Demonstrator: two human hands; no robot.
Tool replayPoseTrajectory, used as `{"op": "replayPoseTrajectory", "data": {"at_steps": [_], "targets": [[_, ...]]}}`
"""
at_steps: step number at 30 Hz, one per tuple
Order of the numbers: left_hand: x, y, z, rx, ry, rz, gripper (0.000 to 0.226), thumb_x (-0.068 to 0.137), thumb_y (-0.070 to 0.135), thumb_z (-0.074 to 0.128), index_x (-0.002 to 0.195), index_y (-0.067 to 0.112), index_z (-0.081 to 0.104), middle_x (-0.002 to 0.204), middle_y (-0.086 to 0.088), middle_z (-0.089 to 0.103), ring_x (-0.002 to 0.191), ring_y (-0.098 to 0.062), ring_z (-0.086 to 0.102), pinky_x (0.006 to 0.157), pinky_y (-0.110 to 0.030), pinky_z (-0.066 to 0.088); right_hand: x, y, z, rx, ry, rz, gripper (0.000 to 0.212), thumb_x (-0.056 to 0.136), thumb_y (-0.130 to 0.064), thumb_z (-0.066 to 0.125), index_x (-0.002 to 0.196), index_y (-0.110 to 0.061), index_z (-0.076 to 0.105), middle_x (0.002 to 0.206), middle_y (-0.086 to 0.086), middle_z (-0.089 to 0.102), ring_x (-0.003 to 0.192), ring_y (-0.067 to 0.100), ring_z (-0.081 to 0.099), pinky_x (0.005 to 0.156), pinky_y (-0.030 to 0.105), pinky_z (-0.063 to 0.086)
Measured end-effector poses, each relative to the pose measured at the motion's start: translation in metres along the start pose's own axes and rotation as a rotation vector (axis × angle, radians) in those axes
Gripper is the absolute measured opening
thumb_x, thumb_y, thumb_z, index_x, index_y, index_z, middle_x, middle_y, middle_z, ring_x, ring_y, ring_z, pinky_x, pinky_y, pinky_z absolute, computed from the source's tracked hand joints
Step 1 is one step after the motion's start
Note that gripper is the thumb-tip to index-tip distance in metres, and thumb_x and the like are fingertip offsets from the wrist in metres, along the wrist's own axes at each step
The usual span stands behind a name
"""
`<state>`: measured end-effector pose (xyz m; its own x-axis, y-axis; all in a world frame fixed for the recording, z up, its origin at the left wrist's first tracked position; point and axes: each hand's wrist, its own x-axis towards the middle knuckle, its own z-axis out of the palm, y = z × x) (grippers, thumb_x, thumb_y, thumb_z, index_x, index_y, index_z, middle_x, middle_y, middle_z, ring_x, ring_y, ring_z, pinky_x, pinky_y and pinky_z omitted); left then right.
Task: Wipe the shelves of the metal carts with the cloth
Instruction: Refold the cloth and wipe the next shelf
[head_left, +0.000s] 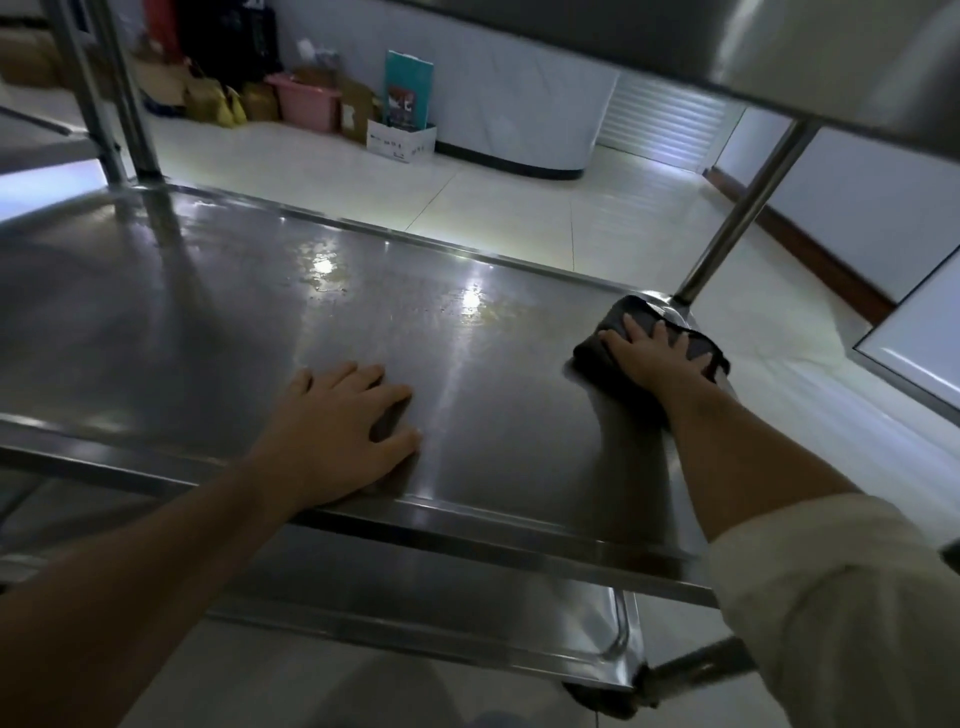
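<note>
You are mid-wipe on the middle shelf (260, 312) of the steel cart. Your right hand (654, 353) presses the dark cloth (602, 348) flat, fingers spread, at the far right corner just beside the upright post (737, 213). Your left hand (343, 421) lies open, palm down, near the front edge, bracing. Wet streaks (327, 270) glint mid-shelf, so the next stroke likely needs to sweep left across them.

By the far wall, a pink basket (304, 101) stands with contents too dim to tell, and a white cardboard box (400, 140) holds a teal packet (408, 91) upright.
</note>
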<state>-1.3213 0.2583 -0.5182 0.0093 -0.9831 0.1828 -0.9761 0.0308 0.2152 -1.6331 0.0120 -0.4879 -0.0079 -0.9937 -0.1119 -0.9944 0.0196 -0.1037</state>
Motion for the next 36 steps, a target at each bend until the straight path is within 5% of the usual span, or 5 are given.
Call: {"op": "replayPoseTrajectory", "data": {"at_steps": [15,21,27,30,36], "targets": [[-0.008,0.012,-0.011,0.020,0.225,-0.193,0.031,0.091,0.039,0.044,0.081,0.014,0.058,0.084,0.001,0.055,0.083,-0.021,0.055,0.070,-0.032,0.041,-0.085,-0.156,0.043,-0.067,-0.007,-0.617,0.059,0.090,-0.070,0.017,0.145,-0.054,0.005,0.161,-0.006,-0.001,0.148,0.027,-0.006,0.111,0.060,-0.010],[-0.017,0.001,-0.025,-0.108,0.142,-0.125,0.052,0.094,0.045,0.044,0.141,0.022,0.045,0.117,-0.004,0.064,0.112,-0.026,0.055,0.092,-0.035,0.042,-0.123,-0.074,0.042,-0.116,0.028,-0.438,0.062,0.083,-0.077,0.011,0.142,-0.059,0.000,0.161,-0.010,-0.004,0.148,0.021,-0.006,0.115,0.056,-0.004],[-0.036,-0.111,-0.060,0.109,0.091,-0.076,0.061,0.084,0.068,0.026,0.100,0.022,0.063,0.098,-0.003,0.066,0.091,-0.025,0.059,0.083,-0.037,0.047,-0.088,-0.099,0.027,-0.025,0.000,-0.086,0.066,0.090,-0.071,0.020,0.149,-0.047,0.006,0.162,-0.001,-0.004,0.147,0.031,-0.007,0.112,0.065,-0.006],[-0.037,-0.145,-0.060,0.091,0.077,-0.129,0.078,0.078,0.073,0.020,0.120,0.022,0.061,0.119,-0.004,0.062,0.108,-0.026,0.055,0.092,-0.039,0.044,-0.077,-0.156,0.030,0.053,0.004,0.102,0.071,0.089,-0.068,0.019,0.152,-0.037,0.005,0.161,0.009,-0.006,0.144,0.042,-0.011,0.107,0.070,-0.010],[-0.035,-0.158,-0.049,0.085,0.036,-0.200,0.076,0.081,0.074,0.018,0.140,0.032,0.041,0.149,0.003,0.040,0.134,-0.023,0.036,0.111,-0.048,0.030,-0.100,-0.280,0.047,-0.005,-0.010,-0.336,0.074,0.087,-0.074,0.018,0.151,-0.039,0.004,0.161,0.006,-0.007,0.145,0.038,-0.013,0.106,0.068,-0.013]]}}
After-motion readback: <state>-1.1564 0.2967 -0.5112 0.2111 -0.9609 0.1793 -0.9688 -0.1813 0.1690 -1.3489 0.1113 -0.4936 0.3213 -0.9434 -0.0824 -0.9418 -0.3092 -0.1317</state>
